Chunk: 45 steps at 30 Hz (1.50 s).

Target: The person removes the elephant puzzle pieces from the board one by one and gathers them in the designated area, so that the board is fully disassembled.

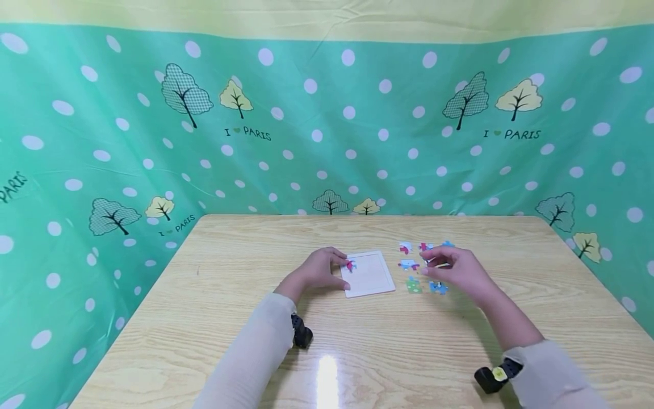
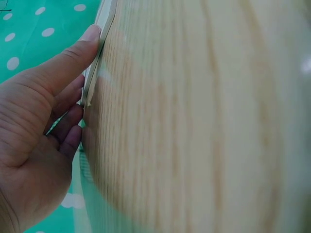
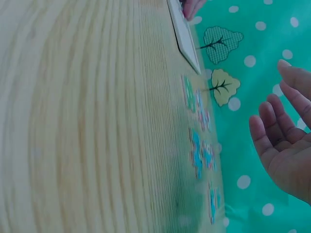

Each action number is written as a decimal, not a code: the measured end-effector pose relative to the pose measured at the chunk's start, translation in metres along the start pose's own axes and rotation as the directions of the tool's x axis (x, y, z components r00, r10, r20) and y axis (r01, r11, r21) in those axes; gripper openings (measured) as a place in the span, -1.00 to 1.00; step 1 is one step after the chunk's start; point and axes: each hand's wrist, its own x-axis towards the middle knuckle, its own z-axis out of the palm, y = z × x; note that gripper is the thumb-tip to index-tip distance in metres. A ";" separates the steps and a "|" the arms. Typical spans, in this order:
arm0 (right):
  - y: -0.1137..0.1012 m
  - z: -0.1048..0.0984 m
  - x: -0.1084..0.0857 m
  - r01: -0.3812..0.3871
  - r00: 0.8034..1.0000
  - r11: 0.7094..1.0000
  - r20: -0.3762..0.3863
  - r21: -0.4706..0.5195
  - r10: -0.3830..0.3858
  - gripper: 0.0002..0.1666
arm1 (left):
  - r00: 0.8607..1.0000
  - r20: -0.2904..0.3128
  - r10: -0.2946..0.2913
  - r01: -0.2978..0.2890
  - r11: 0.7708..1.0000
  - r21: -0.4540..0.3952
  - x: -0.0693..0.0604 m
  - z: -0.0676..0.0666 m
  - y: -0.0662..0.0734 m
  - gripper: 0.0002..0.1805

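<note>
A white square puzzle tray (image 1: 369, 274) lies on the table, with a pink and white jigsaw piece (image 1: 351, 266) at its upper left inside corner. My left hand (image 1: 322, 269) grips the left side of the tray; in the left wrist view the thumb (image 2: 80, 51) rests along its edge and the other fingers curl beside it. To the right, my right hand (image 1: 456, 271) hovers over loose jigsaw pieces, thumb and fingers apart. Nothing shows between its fingers (image 3: 262, 131) in the right wrist view. A green piece (image 1: 414, 285) and a blue piece (image 1: 438, 287) lie below it.
Further loose pieces sit in rows right of the tray, among them a pink and white piece (image 1: 405, 247) and a light blue one (image 1: 409, 264). The hand partly covers some. A green dotted cloth (image 1: 327, 113) hangs behind the wooden table (image 1: 245, 250).
</note>
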 end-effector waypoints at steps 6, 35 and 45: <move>-0.004 0.010 0.006 0.016 1.000 0.999 0.017 0.036 -0.016 -0.46 | 1.000 0.007 -0.007 0.007 1.000 0.015 0.002 0.001 -0.002 -0.29; -0.035 0.050 0.036 0.019 0.991 0.996 0.130 0.090 -0.031 -0.57 | 1.000 -0.005 -0.010 0.010 1.000 0.013 0.001 0.002 -0.002 -0.27; -0.046 0.060 0.050 0.024 0.986 1.000 0.162 0.019 -0.027 -0.65 | 1.000 -0.006 -0.024 0.024 1.000 0.009 0.003 0.003 -0.002 -0.28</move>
